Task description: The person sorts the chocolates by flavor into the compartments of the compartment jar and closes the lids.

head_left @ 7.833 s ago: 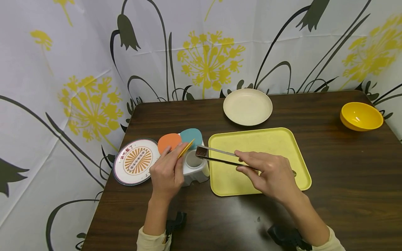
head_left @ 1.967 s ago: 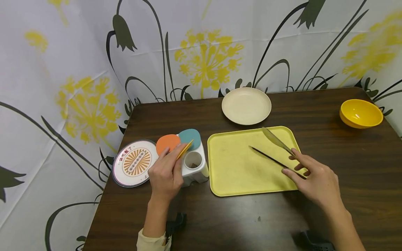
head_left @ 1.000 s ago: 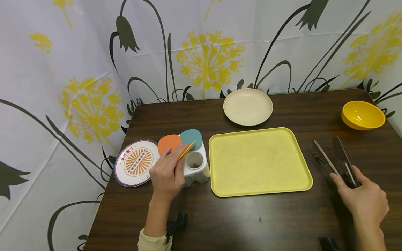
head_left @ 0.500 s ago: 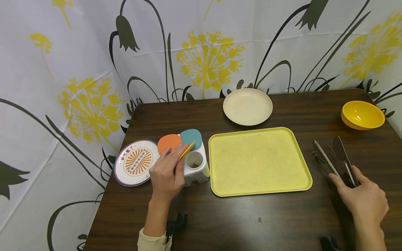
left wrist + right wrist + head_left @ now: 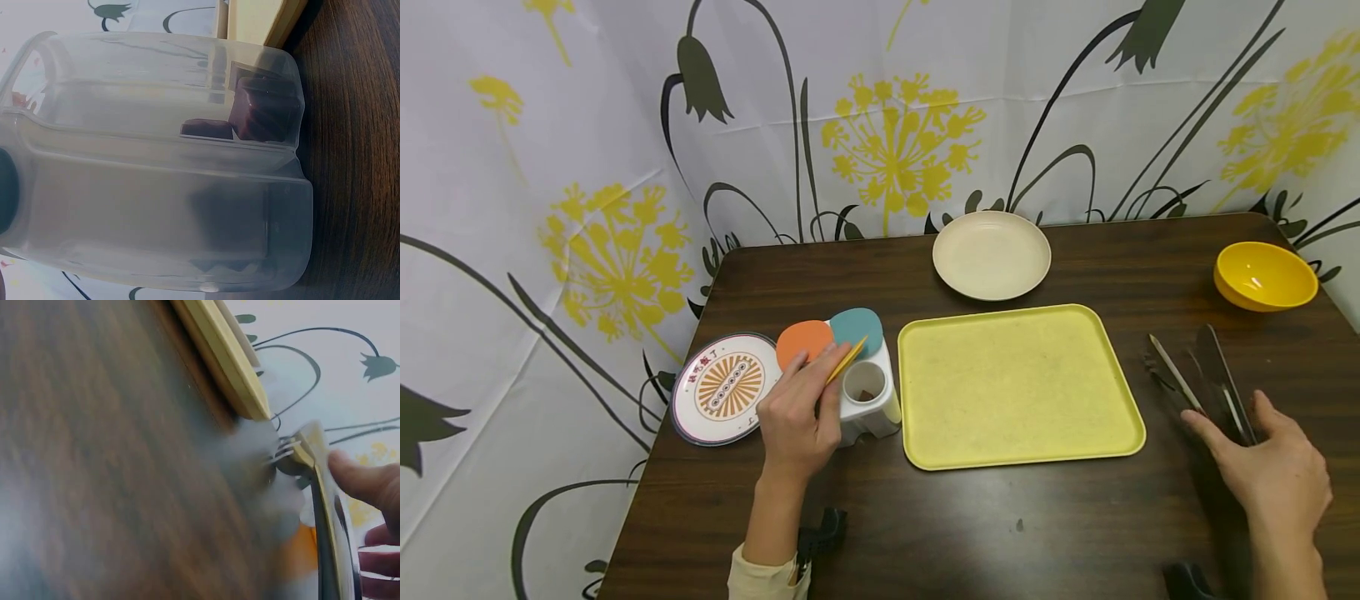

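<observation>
My left hand [image 5: 797,421] pinches a thin yellow lid [image 5: 847,358], tilted up beside the open round compartment of a white, see-through-sided box [image 5: 871,419]. Small dark brown pieces [image 5: 867,396] lie at the bottom of that compartment; in the left wrist view they look like glossy brown blocks [image 5: 265,112]. At the right of the table are metal tongs [image 5: 1222,371], one tip forked and the other flat. My right hand [image 5: 1277,471] stands around their near end, thumb and fingers spread apart, thumb close to one arm.
Orange [image 5: 805,340] and teal lids [image 5: 856,329] cover other compartments of the box. A patterned plate [image 5: 688,400] lies to its left, a yellow tray [image 5: 1022,383] to its right. Behind are a cream plate [image 5: 992,254] and, far right, a yellow bowl [image 5: 1262,287].
Earlier my right hand held a brown block in the tongs over the compartment. The tongs have since moved right, past the tray, and my fingers have just loosened. My left hand has stayed put.
</observation>
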### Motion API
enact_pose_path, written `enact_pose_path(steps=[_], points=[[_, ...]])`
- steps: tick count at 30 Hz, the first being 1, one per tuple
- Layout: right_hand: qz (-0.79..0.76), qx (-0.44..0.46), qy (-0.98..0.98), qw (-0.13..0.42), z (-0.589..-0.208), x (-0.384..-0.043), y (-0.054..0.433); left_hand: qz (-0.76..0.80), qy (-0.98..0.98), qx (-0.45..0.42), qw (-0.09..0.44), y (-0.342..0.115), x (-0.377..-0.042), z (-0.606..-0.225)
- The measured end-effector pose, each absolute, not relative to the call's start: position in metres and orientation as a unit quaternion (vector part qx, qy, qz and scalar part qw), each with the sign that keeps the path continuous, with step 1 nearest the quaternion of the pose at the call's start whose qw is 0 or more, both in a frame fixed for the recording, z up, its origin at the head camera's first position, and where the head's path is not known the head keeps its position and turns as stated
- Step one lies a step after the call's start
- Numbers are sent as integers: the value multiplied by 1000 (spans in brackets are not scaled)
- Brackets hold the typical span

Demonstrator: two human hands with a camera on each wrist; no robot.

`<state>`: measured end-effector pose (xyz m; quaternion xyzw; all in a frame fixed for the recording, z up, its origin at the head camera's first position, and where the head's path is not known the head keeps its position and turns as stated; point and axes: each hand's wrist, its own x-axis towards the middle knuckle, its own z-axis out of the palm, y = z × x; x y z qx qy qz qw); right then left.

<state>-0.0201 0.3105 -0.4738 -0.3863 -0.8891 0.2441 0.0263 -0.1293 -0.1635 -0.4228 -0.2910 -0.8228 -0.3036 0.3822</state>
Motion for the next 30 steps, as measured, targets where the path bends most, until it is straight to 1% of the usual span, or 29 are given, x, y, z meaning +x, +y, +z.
enact_pose_path(steps=[2, 4, 7, 8, 10, 11, 13, 16, 21, 27, 30], points=[[245, -378, -889, 83, -471, -21, 305, -304, -823, -291, 382, -163, -129, -423], [250, -354, -886, 166, -469, -25, 298, -305, -823, -290, 382, -163, -129, -423], [274, -276, -875, 289, -465, -33, 283, -307, -822, -290, 383, -163, -129, -423], [284, -240, -871, 320, -463, -37, 277, -307, -822, -290, 383, -163, -129, -423], [311, -161, -865, 359, -460, -45, 263, -308, -822, -289, 384, -163, -129, -423], [323, -122, -864, 366, -458, -50, 256, -307, -822, -288, 383, -163, -128, -423], [349, -53, -861, 365, -455, -59, 238, -308, -822, -288, 383, -163, -128, -423], [371, 38, -861, 346, -452, -72, 208, -309, -822, -288, 382, -163, -128, -423], [389, 164, -861, 284, -445, -86, 156, -307, -820, -290, 385, -162, -129, -423], [408, 266, -847, 216, -430, -99, 108, -309, -819, -291, 387, -162, -130, -422], [417, 302, -834, 200, -424, -107, 91, -310, -818, -291, 387, -162, -130, -422]])
